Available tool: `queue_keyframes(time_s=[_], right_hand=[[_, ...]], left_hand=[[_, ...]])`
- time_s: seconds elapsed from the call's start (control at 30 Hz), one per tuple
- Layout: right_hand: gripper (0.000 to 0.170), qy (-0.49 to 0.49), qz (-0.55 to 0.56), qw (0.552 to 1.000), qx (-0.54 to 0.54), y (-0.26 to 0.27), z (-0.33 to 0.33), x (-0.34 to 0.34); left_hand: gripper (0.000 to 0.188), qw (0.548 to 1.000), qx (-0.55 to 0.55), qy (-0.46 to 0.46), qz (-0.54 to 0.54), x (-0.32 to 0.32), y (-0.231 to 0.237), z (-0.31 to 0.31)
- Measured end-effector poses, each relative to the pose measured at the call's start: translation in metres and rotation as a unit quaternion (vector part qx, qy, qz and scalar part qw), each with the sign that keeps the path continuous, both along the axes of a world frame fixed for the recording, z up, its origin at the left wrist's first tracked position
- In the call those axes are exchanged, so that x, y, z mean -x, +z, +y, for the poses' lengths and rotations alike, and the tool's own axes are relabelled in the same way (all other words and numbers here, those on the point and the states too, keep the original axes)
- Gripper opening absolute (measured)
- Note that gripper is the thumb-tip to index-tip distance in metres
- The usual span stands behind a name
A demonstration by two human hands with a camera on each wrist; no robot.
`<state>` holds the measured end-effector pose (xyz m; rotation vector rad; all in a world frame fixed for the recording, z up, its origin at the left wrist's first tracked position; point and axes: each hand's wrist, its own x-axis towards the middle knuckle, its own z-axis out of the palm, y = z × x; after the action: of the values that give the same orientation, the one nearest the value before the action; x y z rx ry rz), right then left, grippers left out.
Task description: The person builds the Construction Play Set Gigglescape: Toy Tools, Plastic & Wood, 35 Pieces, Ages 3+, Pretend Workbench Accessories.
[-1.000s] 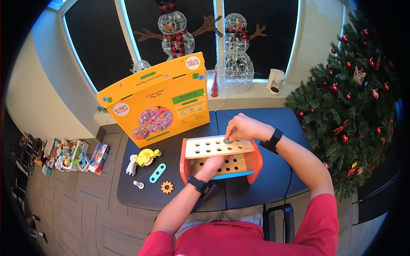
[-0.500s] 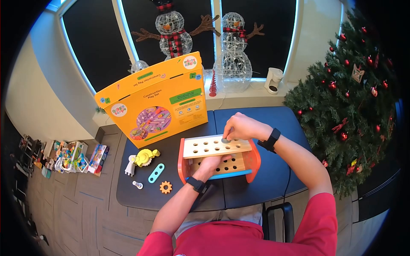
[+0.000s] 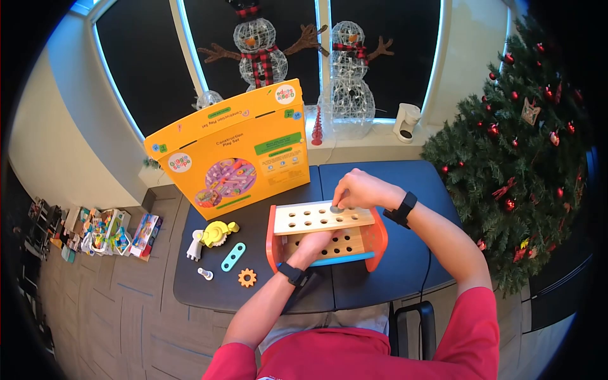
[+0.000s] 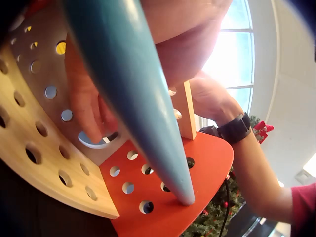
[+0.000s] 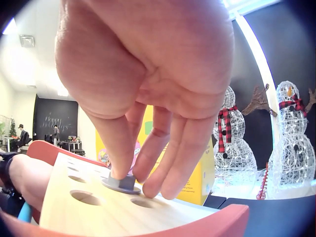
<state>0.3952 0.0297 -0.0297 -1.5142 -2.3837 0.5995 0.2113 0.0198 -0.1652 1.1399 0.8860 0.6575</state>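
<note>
A toy workbench with red sides [image 3: 378, 240], a pale wooden top board [image 3: 297, 223] and a blue front bar [image 4: 133, 94] stands before me. My right hand [image 3: 361, 190] pinches the grey head of a toy bolt [image 5: 122, 183] between thumb and fingers, at a hole in the top board. From the front, my left hand [image 3: 313, 244] reaches under that board, above the lower holed board [image 3: 348, 244]. Its fingers [image 4: 88, 108] bend down behind the blue bar in the left wrist view; I cannot tell whether they hold anything.
Left of the bench lie a turquoise strip [image 3: 234, 257], an orange gear [image 3: 247, 277], a pale bolt [image 3: 205, 273] and a yellow and white toy piece [image 3: 216, 234]. A big yellow box [image 3: 234, 152] stands behind them on the dark table [image 3: 411, 272]. A decorated tree [image 3: 506, 158] rises at right.
</note>
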Motion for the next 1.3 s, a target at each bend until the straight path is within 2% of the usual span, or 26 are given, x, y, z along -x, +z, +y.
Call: queue_keyframes(time_s=[0.03,0.07,0.13,0.27,0.33,0.37,0.43,0.47,0.53,0.6,0.67,0.73,0.8,0.83,0.87,0.93,0.97,1.1,1.3], right_hand=[[0.018,0.001,0.005,1.000,0.001,0.000,0.000,-0.001],[0.018,0.001,0.005,1.000,0.001,0.000,-0.001,-0.001],[0.019,-0.012,0.016,1.000,0.011,0.001,-0.003,-0.001],[0.021,-0.010,0.050,0.998,0.033,-0.004,-0.002,-0.010],[0.022,0.009,0.058,0.998,0.026,-0.006,-0.003,-0.014],[0.022,0.009,0.059,0.998,0.026,-0.006,-0.005,-0.017],[0.023,0.014,0.074,0.997,0.012,-0.001,-0.011,-0.024],[0.023,0.013,0.075,0.997,0.012,0.003,-0.016,-0.027],[0.025,-0.038,0.094,0.994,-0.039,0.006,-0.027,-0.034],[0.027,-0.043,0.108,0.992,-0.056,-0.002,-0.035,-0.048],[0.028,-0.111,0.106,0.986,-0.069,-0.004,-0.049,-0.055],[0.030,-0.124,0.126,0.982,-0.067,-0.021,-0.057,-0.068],[0.032,-0.196,0.171,0.965,-0.030,-0.034,-0.067,-0.075],[0.040,-0.212,0.143,0.967,-0.018,-0.042,-0.071,-0.079],[0.040,-0.213,0.142,0.967,-0.018,-0.052,-0.074,-0.082],[0.045,-0.212,0.236,0.945,0.080,-0.070,-0.080,-0.085],[0.051,-0.206,0.226,0.943,0.129,-0.074,-0.084,-0.085],[0.052,-0.187,0.278,0.926,0.171,-0.076,-0.098,-0.070],[0.049,-0.185,0.314,0.916,0.170,-0.087,-0.100,-0.070]], left_hand=[[0.032,0.997,-0.035,-0.025,0.057,0.002,0.002,-0.001],[0.032,0.997,-0.036,-0.025,0.056,0.005,0.003,-0.001],[0.034,0.956,-0.175,-0.093,0.215,0.013,0.009,-0.005],[0.042,0.936,-0.236,-0.129,0.227,0.034,0.028,-0.023],[0.041,0.838,-0.405,-0.171,0.322,0.048,0.036,-0.029],[0.041,0.838,-0.405,-0.171,0.323,0.056,0.048,-0.033],[0.035,0.884,-0.373,-0.208,0.190,0.073,0.078,-0.041],[0.035,0.884,-0.373,-0.208,0.190,0.082,0.093,-0.045],[0.028,0.930,-0.325,-0.161,0.063,0.101,0.119,-0.050],[0.024,0.961,-0.241,-0.109,0.076,0.127,0.134,-0.045],[0.018,0.957,-0.283,-0.018,0.062,0.148,0.134,-0.033],[0.021,0.957,-0.271,0.074,0.078,0.166,0.119,-0.015],[0.025,0.960,-0.243,0.091,0.102,0.181,0.096,0.004],[0.030,0.963,-0.214,0.110,0.125,0.183,0.084,0.010],[0.030,0.963,-0.213,0.110,0.125,0.181,0.075,0.012],[0.038,0.970,-0.185,0.076,0.140,0.176,0.059,0.016],[0.041,0.967,-0.189,0.044,0.167,0.174,0.053,0.021],[0.046,0.978,-0.150,0.008,0.142,0.165,0.049,0.020],[0.050,0.984,-0.120,0.010,0.132,0.158,0.055,0.017]])
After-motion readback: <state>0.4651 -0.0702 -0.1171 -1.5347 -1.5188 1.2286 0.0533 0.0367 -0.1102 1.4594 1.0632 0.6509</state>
